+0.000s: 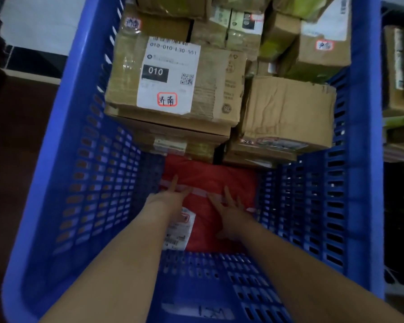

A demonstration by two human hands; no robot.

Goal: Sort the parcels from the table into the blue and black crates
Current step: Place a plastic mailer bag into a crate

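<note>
Both my arms reach down into the deep blue crate [63, 183]. A flat red parcel [210, 176] with a white label lies on the crate's floor at the near end. My left hand [170, 194] lies on its left part with straight fingers. Beside it, my right hand [229, 210] presses flat on the parcel's right part, fingers spread. Neither hand grips anything. Cardboard parcels fill the far half of the crate, the nearest a taped box [173, 82] with a white "010" label.
A crumpled brown box [287, 110] stands at the right inside the crate, with more boxes stacked behind. Further parcels [399, 73] sit outside the crate's right wall. A dark floor lies to the left.
</note>
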